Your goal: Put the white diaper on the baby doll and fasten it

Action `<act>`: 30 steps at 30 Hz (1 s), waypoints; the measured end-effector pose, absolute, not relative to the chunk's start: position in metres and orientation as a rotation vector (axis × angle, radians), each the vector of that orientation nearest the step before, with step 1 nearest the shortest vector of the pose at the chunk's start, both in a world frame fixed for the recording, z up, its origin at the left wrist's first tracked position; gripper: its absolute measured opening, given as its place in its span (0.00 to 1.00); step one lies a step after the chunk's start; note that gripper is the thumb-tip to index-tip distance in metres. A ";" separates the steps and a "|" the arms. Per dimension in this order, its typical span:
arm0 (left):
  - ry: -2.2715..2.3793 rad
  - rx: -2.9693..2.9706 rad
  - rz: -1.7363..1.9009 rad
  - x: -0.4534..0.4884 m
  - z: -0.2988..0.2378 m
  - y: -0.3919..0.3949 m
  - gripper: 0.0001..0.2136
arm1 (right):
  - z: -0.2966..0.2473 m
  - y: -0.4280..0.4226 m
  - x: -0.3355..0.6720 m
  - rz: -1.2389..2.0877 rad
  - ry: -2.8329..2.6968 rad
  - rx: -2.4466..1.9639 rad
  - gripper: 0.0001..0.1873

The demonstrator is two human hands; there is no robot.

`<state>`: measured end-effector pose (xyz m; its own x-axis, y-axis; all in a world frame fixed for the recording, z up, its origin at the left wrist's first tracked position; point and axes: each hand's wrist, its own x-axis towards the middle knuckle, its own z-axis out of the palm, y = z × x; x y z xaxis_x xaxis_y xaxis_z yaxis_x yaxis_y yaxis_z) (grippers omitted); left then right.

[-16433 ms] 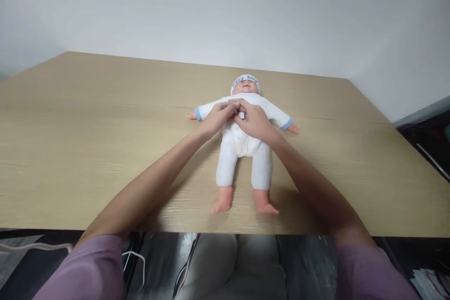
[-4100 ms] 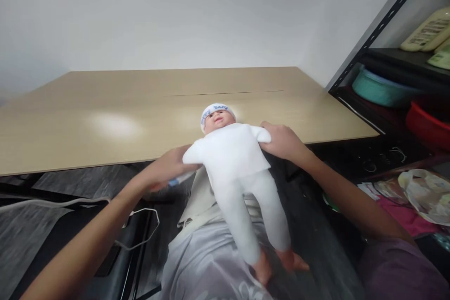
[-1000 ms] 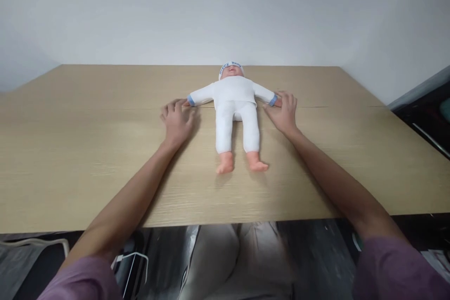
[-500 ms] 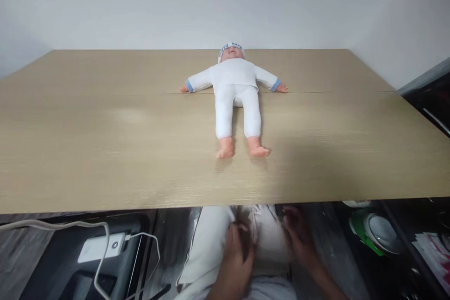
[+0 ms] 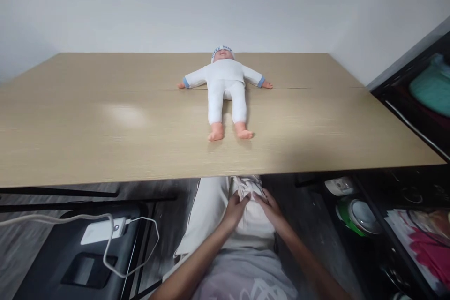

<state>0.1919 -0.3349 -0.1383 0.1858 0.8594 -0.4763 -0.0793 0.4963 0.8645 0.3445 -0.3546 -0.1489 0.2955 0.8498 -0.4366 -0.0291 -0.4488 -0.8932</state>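
Observation:
Below the table's front edge, over my lap, my left hand and my right hand pinch a gathered cream cloth from both sides, thumbs on top. Whether this cloth is a separate piece or part of the cream trousers, I cannot tell. A baby doll in a white outfit with blue cuffs and a lettered headband lies on its back on the table. Its arms are spread and its bare feet point towards me. Neither hand touches the doll.
At lower left a black seat holds a white power bank with a cable and a dark phone-like object. To the right, a black shelf holds a green-and-white container, pink cloth and teal cloth.
My right hand has come in from beside my right leg to the cream cloth, and my left hand has shifted up onto it. The view has tilted down and turned slightly right.

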 end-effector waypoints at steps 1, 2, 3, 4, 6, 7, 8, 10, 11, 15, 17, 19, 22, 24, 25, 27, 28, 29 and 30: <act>1.191 0.818 0.814 0.192 -0.122 -0.345 0.36 | -0.131 -0.363 0.345 1.303 -0.769 -1.684 0.44; 1.177 0.821 0.851 0.191 -0.104 -0.359 0.36 | -0.111 -0.375 0.346 1.320 -0.798 -1.655 0.41; 1.152 0.821 0.893 0.189 -0.086 -0.375 0.35 | -0.091 -0.390 0.349 1.333 -0.858 -1.611 0.36; 1.126 0.821 0.922 0.186 -0.067 -0.393 0.33 | -0.071 -0.406 0.351 1.314 -0.910 -1.571 0.31; 1.075 0.832 0.955 0.179 -0.034 -0.427 0.31 | -0.035 -0.436 0.354 1.215 -0.945 -1.482 0.26; 1.061 0.843 0.994 0.176 -0.021 -0.440 0.33 | -0.020 -0.446 0.354 1.163 -0.977 -1.432 0.25; 1.057 0.850 1.028 0.172 -0.010 -0.449 0.34 | -0.008 -0.452 0.353 1.114 -1.024 -1.381 0.25; 1.073 0.864 1.074 0.165 0.004 -0.454 0.35 | 0.009 -0.450 0.346 1.034 -1.137 -1.301 0.23; 1.084 0.869 1.076 0.161 0.009 -0.450 0.34 | 0.014 -0.444 0.341 1.006 -1.191 -1.279 0.21; 1.113 0.843 1.081 0.148 0.012 -0.418 0.34 | 0.020 -0.410 0.315 1.008 -1.269 -1.299 0.16; 1.141 0.781 1.092 0.143 0.007 -0.406 0.37 | 0.016 -0.398 0.305 1.049 -1.268 -1.326 0.17; 1.150 0.700 1.065 0.138 0.000 -0.399 0.39 | 0.006 -0.392 0.298 1.057 -1.287 -1.367 0.18; 1.118 0.579 0.979 0.131 -0.014 -0.396 0.40 | -0.012 -0.387 0.297 1.025 -1.354 -1.446 0.17; 1.090 0.520 0.925 0.126 -0.022 -0.396 0.39 | -0.022 -0.384 0.300 0.997 -1.399 -1.472 0.15; 1.079 0.504 0.908 0.124 -0.025 -0.397 0.39 | -0.026 -0.382 0.302 0.977 -1.408 -1.486 0.15; 1.062 0.490 0.883 0.121 -0.029 -0.398 0.39 | -0.031 -0.378 0.306 0.889 -1.393 -1.524 0.14; 1.060 0.492 0.874 0.120 -0.031 -0.398 0.39 | -0.031 -0.376 0.307 0.812 -1.378 -1.544 0.13; 1.062 0.497 0.864 0.120 -0.032 -0.398 0.39 | -0.031 -0.373 0.308 0.711 -1.365 -1.558 0.12; 1.066 0.505 0.855 0.119 -0.033 -0.398 0.39 | -0.029 -0.369 0.309 0.599 -1.362 -1.560 0.11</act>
<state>0.1194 -0.3976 -0.0335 0.2202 0.8076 -0.5470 -0.3578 0.5886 0.7249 0.3092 -0.3694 -0.0290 0.2606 0.9413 0.2146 0.4781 0.0673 -0.8757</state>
